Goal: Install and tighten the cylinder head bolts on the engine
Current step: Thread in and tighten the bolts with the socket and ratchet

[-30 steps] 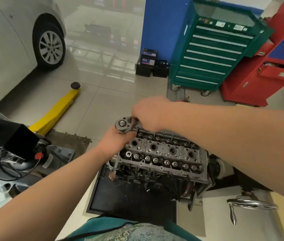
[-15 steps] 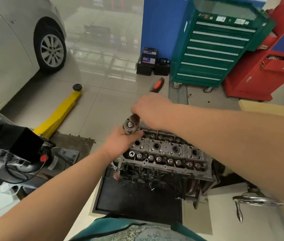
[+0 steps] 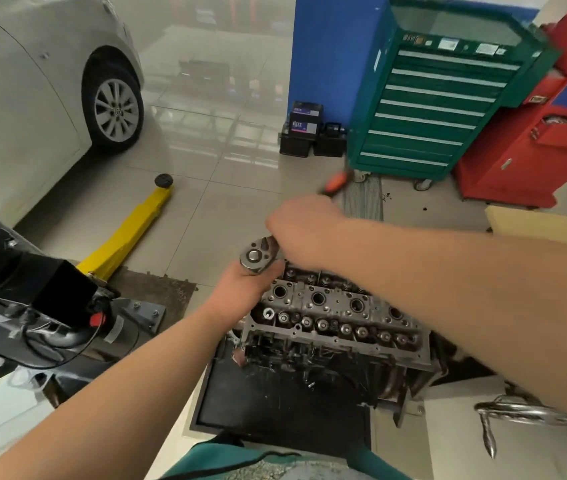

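Cupping the ratchet head (image 3: 260, 256) from below, the left hand (image 3: 240, 292) steadies it over the cylinder head's (image 3: 330, 317) far-left corner. The right hand (image 3: 304, 226) grips the handle, which runs away up-right toward its orange end.

Bright, even indoor light; the source itself lies outside the frame. The glossy tiled floor (image 3: 226, 140) carries pale glare and soft reflections toward the far end, where the scene washes out into haze. Shadows are weak and diffuse, darkest beneath the engine (image 3: 337, 327). Wide-angle distortion bends the green tool cabinet (image 3: 441, 95) and the car (image 3: 32, 98) at the edges and swells the near forearms. The orange ratchet handle (image 3: 337, 181) is motion-blurred; the ratchet head (image 3: 260, 255) is reasonably sharp.
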{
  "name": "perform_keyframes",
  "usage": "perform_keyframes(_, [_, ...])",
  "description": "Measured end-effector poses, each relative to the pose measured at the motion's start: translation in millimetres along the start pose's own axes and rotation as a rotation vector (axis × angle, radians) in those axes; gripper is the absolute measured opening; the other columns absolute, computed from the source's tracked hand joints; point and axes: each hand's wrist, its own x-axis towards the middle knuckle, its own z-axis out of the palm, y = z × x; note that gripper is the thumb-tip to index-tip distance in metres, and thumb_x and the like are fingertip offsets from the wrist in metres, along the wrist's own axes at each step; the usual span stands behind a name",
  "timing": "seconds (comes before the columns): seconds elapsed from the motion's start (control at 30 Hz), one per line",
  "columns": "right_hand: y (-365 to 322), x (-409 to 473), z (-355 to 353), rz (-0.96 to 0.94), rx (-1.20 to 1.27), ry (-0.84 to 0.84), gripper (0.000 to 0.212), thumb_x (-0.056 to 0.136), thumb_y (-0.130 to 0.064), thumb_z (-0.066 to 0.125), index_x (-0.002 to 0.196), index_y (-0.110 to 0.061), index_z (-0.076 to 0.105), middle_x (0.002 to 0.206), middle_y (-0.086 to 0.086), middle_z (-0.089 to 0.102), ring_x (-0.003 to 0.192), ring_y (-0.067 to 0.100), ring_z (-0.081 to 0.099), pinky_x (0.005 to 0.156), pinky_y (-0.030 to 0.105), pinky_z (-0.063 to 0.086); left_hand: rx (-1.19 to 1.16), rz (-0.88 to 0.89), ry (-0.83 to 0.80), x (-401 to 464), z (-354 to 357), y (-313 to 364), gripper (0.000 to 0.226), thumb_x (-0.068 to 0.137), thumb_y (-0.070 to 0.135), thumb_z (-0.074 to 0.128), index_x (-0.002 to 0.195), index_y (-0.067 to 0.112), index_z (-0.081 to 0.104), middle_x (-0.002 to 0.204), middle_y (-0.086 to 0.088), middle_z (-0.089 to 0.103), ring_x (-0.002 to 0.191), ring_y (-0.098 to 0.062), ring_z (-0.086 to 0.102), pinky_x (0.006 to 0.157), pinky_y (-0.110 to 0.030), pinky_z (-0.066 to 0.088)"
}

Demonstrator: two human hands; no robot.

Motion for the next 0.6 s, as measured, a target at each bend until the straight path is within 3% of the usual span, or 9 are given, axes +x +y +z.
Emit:
perform_keyframes(0.07, [-13,-12,11,0.049,0.116,-0.183,0.015,0.089,-0.011,0.059,0.076,-0.017,0.056,0.07,-0.002,0.058,0.064,0.022,0.059,0.049,0.034,0.044,-0.011,0.006,-0.037,-1,-4,0,0.034,0.099,0.011,0.064,0.076,0.035,0.074,0.07,0.008,0.061,0.064,-0.008,0.049,0.06,-0.02,0.044])
perform_keyframes(0.13, [-16,-31,18,0.056,0.496,-0.492,0.006,0.09,-0.01,0.057,0.086,-0.011,0.062,0.066,0.0,0.072,0.054,0.02,0.068,0.043,0.03,0.052,0.016,-0.005,-0.066,-2,-5,-1,0.032,0.091,0.006,0.061,0.074,0.029,0.074,0.072,0.003,0.063,0.066,-0.01,0.051,0.062,-0.023,0.043])
perform_keyframes(0.17, [-13,-37,19,0.039,0.609,-0.56,0.006,0.091,-0.011,0.057,0.093,-0.007,0.062,0.066,0.002,0.074,0.052,0.018,0.069,0.044,0.026,0.053,0.014,-0.004,-0.062,-4,-5,-1,0.027,0.089,0.008,0.06,0.074,0.026,0.073,0.073,0.001,0.062,0.066,-0.011,0.051,0.064,-0.026,0.043])
perform_keyframes(0.23, [2,-31,16,-0.047,0.472,-0.463,0.008,0.093,-0.011,0.057,0.098,-0.008,0.062,0.073,0.0,0.071,0.056,0.013,0.064,0.043,0.02,0.048,-0.005,0.002,-0.013,-4,0,-3,0.021,0.091,0.013,0.062,0.081,0.027,0.075,0.075,0.008,0.068,0.065,-0.005,0.056,0.063,-0.021,0.047])
perform_keyframes(0.3, [14,-14,11,-0.075,0.214,-0.215,0.01,0.092,-0.012,0.057,0.096,-0.019,0.062,0.081,-0.003,0.062,0.069,0.015,0.059,0.053,0.028,0.049,0.033,-0.031,0.02,-2,6,-7,0.009,0.096,0.022,0.07,0.094,0.028,0.077,0.08,0.012,0.073,0.067,0.001,0.059,0.063,-0.015,0.048])
perform_keyframes(0.4, [10,0,5,-0.046,0.138,0.016,0.01,0.092,-0.013,0.06,0.099,-0.02,0.06,0.09,-0.001,0.062,0.083,0.024,0.06,0.068,0.039,0.051,0.108,-0.093,0.023,0,8,-4,0.022,0.096,0.031,0.072,0.075,0.025,0.068,0.068,0.004,0.059,0.062,-0.011,0.049,0.064,-0.03,0.043])
perform_keyframes(0.43, [3,-2,4,-0.022,0.098,0.027,0.005,0.091,-0.015,0.061,0.093,-0.019,0.059,0.083,-0.001,0.06,0.077,0.024,0.058,0.063,0.038,0.048,0.069,-0.089,0.039,1,5,-2,0.028,0.097,0.027,0.071,0.069,0.028,0.066,0.065,0.004,0.056,0.06,-0.012,0.047,0.064,-0.032,0.041])
perform_keyframes(0.5, [-12,-13,13,0.015,0.037,-0.007,0.016,0.09,-0.02,0.062,0.077,-0.019,0.053,0.07,-0.004,0.049,0.059,0.018,0.048,0.049,0.031,0.036,0.055,-0.049,0.039,1,-5,0,0.034,0.098,0.014,0.068,0.068,0.028,0.07,0.066,0.003,0.061,0.061,-0.012,0.051,0.066,-0.032,0.044])
perform_keyframes(0.6, [-17,-38,24,-0.041,0.235,-0.175,0.009,0.093,-0.022,0.055,0.087,-0.019,0.061,0.071,-0.004,0.053,0.057,0.012,0.049,0.042,0.025,0.031,0.07,-0.044,0.002,0,-9,-5,0.019,0.094,0.0,0.059,0.078,0.007,0.066,0.075,-0.006,0.06,0.069,-0.016,0.049,0.071,-0.036,0.042])
